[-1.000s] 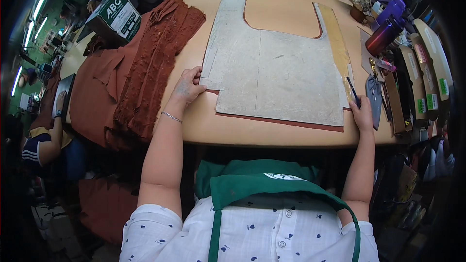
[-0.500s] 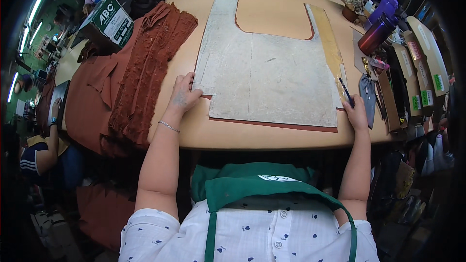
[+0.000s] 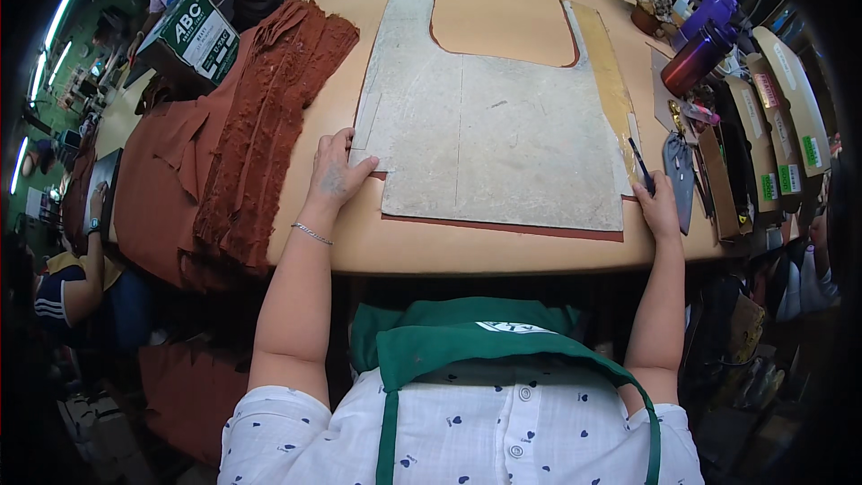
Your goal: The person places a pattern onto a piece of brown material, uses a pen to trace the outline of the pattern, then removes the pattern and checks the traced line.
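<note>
Near the worktop's [image 3: 485, 259] front edge, a grey board [image 3: 521, 153] lies flat over a brown sheet [image 3: 503, 227], whose rim shows along the board's near side. The left hand [image 3: 337, 175] rests at the board's left edge, thumb and fingers apart. The right hand [image 3: 660, 205] has its fingers closed around a dark pen [image 3: 639, 162] by the right edge. Pressing the board down firmly, so neither layer slides, and guiding the pen snugly along the edge would likely serve best.
</note>
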`<act>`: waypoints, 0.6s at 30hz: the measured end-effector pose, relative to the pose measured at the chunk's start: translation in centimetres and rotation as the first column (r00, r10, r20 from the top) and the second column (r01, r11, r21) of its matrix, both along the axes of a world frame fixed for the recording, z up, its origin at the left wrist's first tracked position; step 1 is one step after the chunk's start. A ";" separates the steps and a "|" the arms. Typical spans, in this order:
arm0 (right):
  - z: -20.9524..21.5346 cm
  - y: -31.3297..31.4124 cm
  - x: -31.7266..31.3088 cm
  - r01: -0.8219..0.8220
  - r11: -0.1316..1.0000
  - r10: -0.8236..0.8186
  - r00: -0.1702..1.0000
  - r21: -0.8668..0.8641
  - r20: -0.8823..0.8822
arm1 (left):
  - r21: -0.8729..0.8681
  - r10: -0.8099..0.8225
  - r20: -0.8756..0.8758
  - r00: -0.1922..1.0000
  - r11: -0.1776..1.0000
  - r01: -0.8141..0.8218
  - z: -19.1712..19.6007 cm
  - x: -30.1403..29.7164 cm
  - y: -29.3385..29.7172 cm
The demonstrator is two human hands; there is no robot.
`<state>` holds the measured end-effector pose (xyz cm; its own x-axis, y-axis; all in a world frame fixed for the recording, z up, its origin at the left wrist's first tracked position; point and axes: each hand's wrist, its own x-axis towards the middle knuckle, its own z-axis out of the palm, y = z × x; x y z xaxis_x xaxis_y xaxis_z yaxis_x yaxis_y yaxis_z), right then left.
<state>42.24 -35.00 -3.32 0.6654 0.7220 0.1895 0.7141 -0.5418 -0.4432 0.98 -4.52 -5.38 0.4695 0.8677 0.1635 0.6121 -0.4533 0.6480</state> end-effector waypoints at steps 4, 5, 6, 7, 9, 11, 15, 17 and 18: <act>0.1 0.1 -0.1 0.001 1.000 -0.001 1.000 -0.002 -0.008 | -0.006 -0.004 0.016 1.000 1.000 0.004 0.0 -0.2 0.0; 0.1 0.2 -0.2 -0.001 1.000 0.001 1.000 0.003 -0.007 | -0.008 -0.008 0.014 1.000 1.000 0.008 0.0 -0.3 0.1; 0.2 0.3 -0.4 -0.002 1.000 0.002 1.000 0.001 -0.009 | -0.010 -0.011 0.011 1.000 1.000 0.011 0.0 -0.4 0.2; 0.3 0.3 -0.4 0.001 1.000 -0.001 1.000 0.002 -0.015 | -0.012 -0.011 0.011 1.000 1.000 0.011 0.1 -0.3 0.2; 0.3 0.1 -0.4 0.008 1.000 -0.008 1.000 0.001 -0.021 | -0.002 -0.016 0.006 1.000 1.000 0.016 0.2 -0.1 0.1; 0.3 -0.2 -0.2 0.027 1.000 -0.027 0.999 -0.009 -0.022 | 0.006 -0.027 0.037 0.999 1.000 0.027 -0.5 0.0 0.3; -0.3 -0.8 0.8 0.000 0.999 -0.001 0.999 0.032 0.043 | 0.061 -0.098 0.091 0.991 0.994 0.093 -1.2 0.4 0.6; -0.2 -0.2 0.7 -0.002 1.000 0.002 1.000 0.021 0.016 | 0.055 -0.093 0.058 0.994 0.994 0.090 -0.9 -0.2 0.6; -0.1 0.3 0.3 -0.006 1.000 0.006 1.000 0.028 0.005 | 0.001 -0.106 0.118 0.987 0.994 0.107 -1.4 -1.1 1.2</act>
<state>42.57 -34.73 -3.37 0.6598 0.7206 0.2129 0.7198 -0.5249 -0.4543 -0.10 -3.36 -6.74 0.5370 0.8147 0.2187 0.4795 -0.5081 0.7154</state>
